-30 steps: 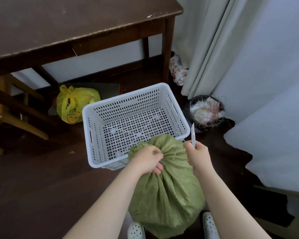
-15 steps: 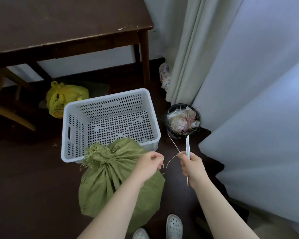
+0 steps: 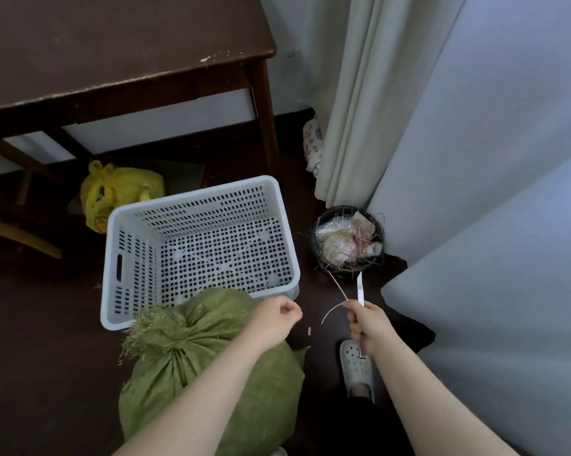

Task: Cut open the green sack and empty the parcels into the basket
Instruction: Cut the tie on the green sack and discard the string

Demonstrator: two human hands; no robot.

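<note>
**Sack on the floor, tie string held beside the knife**

The sack (image 3: 208,366) is seen on the dark floor, leaning against the near wall of the basket (image 3: 113,258). Its bunched neck is turned up and to the left, toward the basket's near left corner, so its long line runs from the person's feet up to that corner. The neck looks gathered, and no parcels can be seen. The basket is empty.

The left hand (image 3: 276,319) is held over the sack's upper right side. Its fingers are curled shut; whether anything is pinched in them cannot be told. It is the nearer hand, and the neck lies to its left and a little lower.

The right hand (image 3: 368,327) is kept well to the right of the sack, over bare floor. A knife (image 3: 360,291) is gripped in it, blade pointing away, and a thin string (image 3: 338,287) is held with it. A bin (image 3: 346,241) full of scraps stands just past the blade.

The string is probably to be dropped in the bin next. After that, the neck would have to be opened and tipped forward over the basket.
</note>
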